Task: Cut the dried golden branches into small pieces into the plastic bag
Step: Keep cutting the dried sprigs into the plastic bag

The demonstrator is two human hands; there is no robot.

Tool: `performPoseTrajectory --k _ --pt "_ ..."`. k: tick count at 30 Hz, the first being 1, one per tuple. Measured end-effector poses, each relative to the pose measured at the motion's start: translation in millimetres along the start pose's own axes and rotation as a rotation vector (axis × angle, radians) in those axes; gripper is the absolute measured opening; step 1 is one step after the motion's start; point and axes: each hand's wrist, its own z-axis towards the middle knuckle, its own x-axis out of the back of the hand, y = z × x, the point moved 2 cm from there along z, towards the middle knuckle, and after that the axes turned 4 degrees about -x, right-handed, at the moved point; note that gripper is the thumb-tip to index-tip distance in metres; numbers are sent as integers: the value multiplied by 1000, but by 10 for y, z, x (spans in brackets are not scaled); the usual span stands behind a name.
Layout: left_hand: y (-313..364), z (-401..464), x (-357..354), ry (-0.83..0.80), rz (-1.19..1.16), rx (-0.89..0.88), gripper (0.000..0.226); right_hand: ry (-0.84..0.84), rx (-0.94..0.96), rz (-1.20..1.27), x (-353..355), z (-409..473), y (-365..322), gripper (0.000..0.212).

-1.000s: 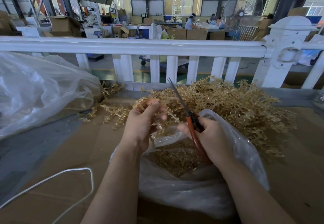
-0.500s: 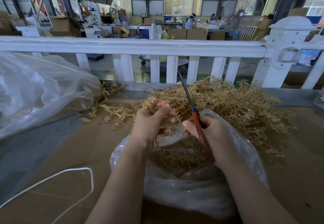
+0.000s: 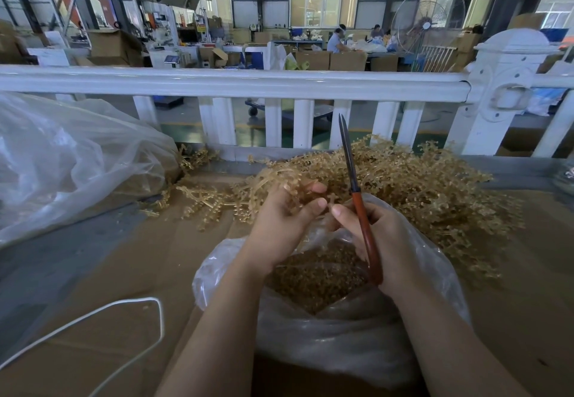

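A: Item: scissors [image 3: 357,191]?
B: Right hand [image 3: 382,241] is gripping the red handles; the blades, angled left a second ago, are now standing upright and closed.

A: Golden branches [image 3: 413,185]?
B: Left hand [image 3: 279,226] is pinching a sprig from the heap just beyond, over the plastic bag [image 3: 310,334] below both hands. Next cut pending.

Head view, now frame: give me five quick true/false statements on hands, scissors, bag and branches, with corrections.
1. The right hand holds red-handled scissors. True.
2. The scissor blades gape wide open. False: they lie together, pointing up and away.
3. The left hand grips a dried golden branch from the pile. True.
4. The clear plastic bag under the hands is empty. False: it holds small golden cut pieces.
5. The white cord lies inside that bag. False: it lies on the brown cardboard, to the left.
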Motion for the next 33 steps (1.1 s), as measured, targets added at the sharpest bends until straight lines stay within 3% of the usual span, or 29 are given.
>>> performPoseTrajectory --k 2,7,13,19,28,31,33 --pt "-8 -14 -15 -21 171 -55 23 -16 -3 52 0 -3 -13 18" --pt "-14 -42 -71 -108 604 -161 43 -48 58 89 2 -16 -22 8" --pt "-14 -76 -126 -229 737 -139 42 -28 72 -73 -11 -9 -16 7" --pt "-15 -72 -151 -320 975 -189 76 -18 103 -13 -24 -19 -46 6" --pt "-68 -72 -188 -313 989 -246 74 40 110 -188 -18 -1 -44 9" --pt "-71 -54 -161 -337 897 -113 58 -7 39 -47 -44 -10 -33 7" --pt "-19 -49 -138 -327 643 -38 43 -32 -8 130 -50 -9 -32 7"
